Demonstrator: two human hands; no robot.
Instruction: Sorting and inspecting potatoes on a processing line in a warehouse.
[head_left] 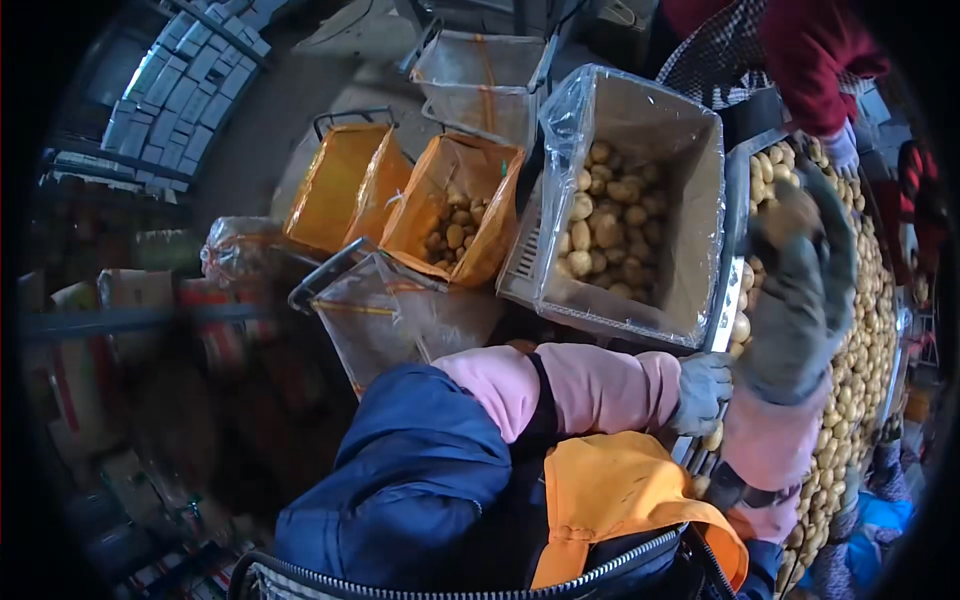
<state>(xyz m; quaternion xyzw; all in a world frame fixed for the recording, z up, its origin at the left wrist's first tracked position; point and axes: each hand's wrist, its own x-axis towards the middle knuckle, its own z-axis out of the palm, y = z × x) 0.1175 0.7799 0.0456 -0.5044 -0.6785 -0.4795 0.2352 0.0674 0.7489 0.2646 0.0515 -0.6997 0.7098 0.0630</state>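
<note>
My left hand [703,390], in a grey glove, rests at the metal side edge [731,305] of the sorting table. Its fingers are curled, and what is inside them, if anything, is hidden. Reaching over the spread of potatoes [858,370], my right hand [805,290] wears a grey glove and is smeared by motion. A blurred brown, potato-like shape [790,218] shows between its thumb and fingers; whether it is gripped I cannot tell. Left of the table edge stands a large cardboard box [683,215] lined with clear plastic, partly filled with potatoes [615,215].
Left of the box, an orange bag [405,225] holds some potatoes, beside another orange bag [330,190]. Pale mesh bags hang on frames, one at the back [475,70], one nearer [370,310]. Across the table a person in a red sleeve [815,70] reaches in with a gloved hand [842,150].
</note>
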